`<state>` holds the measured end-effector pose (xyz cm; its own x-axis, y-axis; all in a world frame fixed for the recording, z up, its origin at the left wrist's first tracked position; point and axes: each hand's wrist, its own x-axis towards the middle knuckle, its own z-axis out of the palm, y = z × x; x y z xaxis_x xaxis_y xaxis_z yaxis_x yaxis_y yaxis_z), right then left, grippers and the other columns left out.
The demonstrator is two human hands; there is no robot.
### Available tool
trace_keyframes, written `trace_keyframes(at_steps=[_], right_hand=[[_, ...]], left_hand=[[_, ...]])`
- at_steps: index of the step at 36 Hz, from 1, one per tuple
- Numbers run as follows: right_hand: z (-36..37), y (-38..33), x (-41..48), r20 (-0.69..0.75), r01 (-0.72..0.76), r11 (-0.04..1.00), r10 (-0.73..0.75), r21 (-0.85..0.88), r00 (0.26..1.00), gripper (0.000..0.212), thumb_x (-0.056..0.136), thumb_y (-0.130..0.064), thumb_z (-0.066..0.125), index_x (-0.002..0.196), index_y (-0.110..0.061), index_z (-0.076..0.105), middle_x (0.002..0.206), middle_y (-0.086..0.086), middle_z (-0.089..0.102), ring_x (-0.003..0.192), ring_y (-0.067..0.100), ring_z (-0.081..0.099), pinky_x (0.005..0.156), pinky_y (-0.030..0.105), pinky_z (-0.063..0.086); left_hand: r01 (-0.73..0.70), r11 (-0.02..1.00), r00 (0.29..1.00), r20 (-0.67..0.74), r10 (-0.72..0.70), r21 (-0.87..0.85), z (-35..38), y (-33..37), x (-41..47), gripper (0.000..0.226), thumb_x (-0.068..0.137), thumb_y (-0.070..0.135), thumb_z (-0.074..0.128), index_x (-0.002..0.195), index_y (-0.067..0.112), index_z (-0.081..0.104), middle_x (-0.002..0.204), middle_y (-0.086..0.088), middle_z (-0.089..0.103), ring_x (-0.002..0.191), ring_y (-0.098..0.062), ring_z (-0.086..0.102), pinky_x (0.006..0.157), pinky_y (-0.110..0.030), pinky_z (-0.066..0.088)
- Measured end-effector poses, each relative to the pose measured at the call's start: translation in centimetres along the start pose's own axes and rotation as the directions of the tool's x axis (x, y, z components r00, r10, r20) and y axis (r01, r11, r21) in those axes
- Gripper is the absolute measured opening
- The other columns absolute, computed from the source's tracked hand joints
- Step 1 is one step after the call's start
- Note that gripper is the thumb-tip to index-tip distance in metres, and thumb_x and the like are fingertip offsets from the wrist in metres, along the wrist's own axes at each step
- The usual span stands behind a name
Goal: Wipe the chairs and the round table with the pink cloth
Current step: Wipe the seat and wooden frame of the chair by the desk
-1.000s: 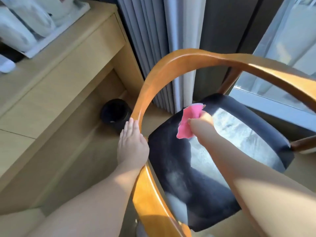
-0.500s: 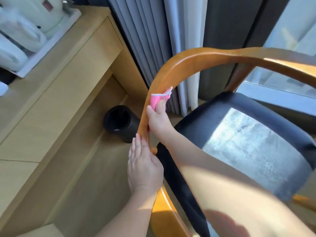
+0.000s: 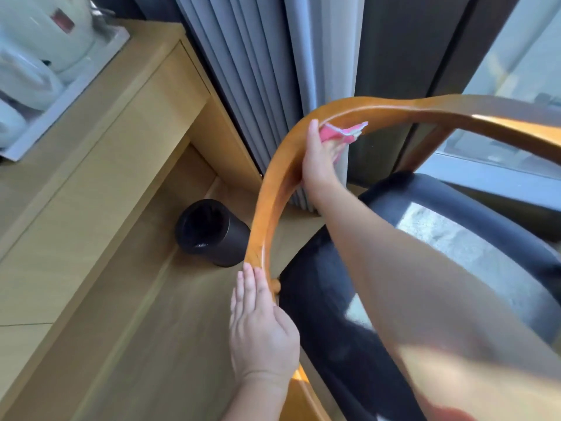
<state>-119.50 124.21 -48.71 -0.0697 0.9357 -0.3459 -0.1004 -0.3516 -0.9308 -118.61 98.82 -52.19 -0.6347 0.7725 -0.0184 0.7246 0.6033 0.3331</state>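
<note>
Grey curtain [image 3: 258, 71] & wood desk [image 3: 106, 147] behind, black bin [image 3: 212, 232] on the floor. Right hand [image 3: 315, 159] clamps the pink cloth [image 3: 340, 133] onto the chair rail [image 3: 267, 208] near its top bend. Left hand [image 3: 261, 326], fingers flat, rests on the rail lower down, hands well apart. Best to wrap cloth round top & underside, keep even pressure, follow the curve w/o lifting. Underside contact prob. partial; hard to tell.

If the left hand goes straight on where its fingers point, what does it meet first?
Probably the curved orange wooden chair rail ahead of the left hand; the black cylindrical bin looks lower.
</note>
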Motion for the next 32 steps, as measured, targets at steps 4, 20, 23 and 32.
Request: trace_keyframes(at_steps=[4, 20, 23, 32], right_hand=[[-1.5, -2.0, 3.4, -0.120, -0.060, 0.998, 0.059, -0.007, 0.991, 0.099, 0.097, -0.055, 0.042, 0.146, -0.006, -0.027, 0.160, 0.012, -0.023, 0.149, 0.023, -0.013, 0.119, 0.054, 0.010], [-2.5, -1.0, 2.6, 0.037, -0.107, 0.994, 0.106, 0.032, 0.994, 0.092, 0.096, -0.064, 0.033, 0.148, -0.021, -0.029, 0.124, -0.003, 0.039, 0.135, 0.017, 0.029, 0.110, 0.047, 0.037], [-1.2, 0.4, 0.0, 0.104, -0.103, 0.993, 0.097, 0.055, 0.990, 0.092, 0.092, -0.065, 0.037, 0.150, -0.028, -0.025, 0.163, 0.002, 0.010, 0.139, 0.021, 0.028, 0.111, 0.060, 0.031], [-0.7, 4.2, -5.4, 0.352, -0.029, 0.999, 0.036, -0.024, 0.935, 0.064, 0.102, -0.053, 0.023, 0.154, -0.033, -0.009, 0.161, 0.000, 0.015, 0.141, 0.027, 0.029, 0.109, 0.054, 0.038]], left_hand=[[0.004, 1.000, 1.000, 0.007, -0.004, -0.004, 0.0, 0.1, 0.0, 0.068, 0.082, 0.030, 0.009, 0.147, 0.015, 0.022, 0.151, 0.013, 0.007, 0.139, 0.002, -0.004, 0.114, -0.020, -0.003], [0.018, 0.997, 0.999, 0.048, -0.021, 0.071, 0.1, -0.3, 0.0, 0.059, 0.090, 0.033, 0.016, 0.149, 0.025, 0.015, 0.148, 0.017, -0.005, 0.134, 0.003, -0.015, 0.112, -0.025, 0.000], [0.013, 0.998, 0.999, 0.034, -0.015, 0.055, 0.1, -0.3, 0.0, 0.061, 0.089, 0.032, 0.011, 0.149, 0.024, 0.017, 0.149, 0.017, -0.002, 0.136, 0.003, -0.011, 0.112, -0.025, 0.001], [0.008, 1.000, 1.000, 0.019, -0.008, 0.006, 0.2, -0.3, -0.1, 0.064, 0.087, 0.034, 0.008, 0.149, 0.024, 0.018, 0.150, 0.017, 0.000, 0.139, 0.002, -0.006, 0.112, -0.021, -0.002]])
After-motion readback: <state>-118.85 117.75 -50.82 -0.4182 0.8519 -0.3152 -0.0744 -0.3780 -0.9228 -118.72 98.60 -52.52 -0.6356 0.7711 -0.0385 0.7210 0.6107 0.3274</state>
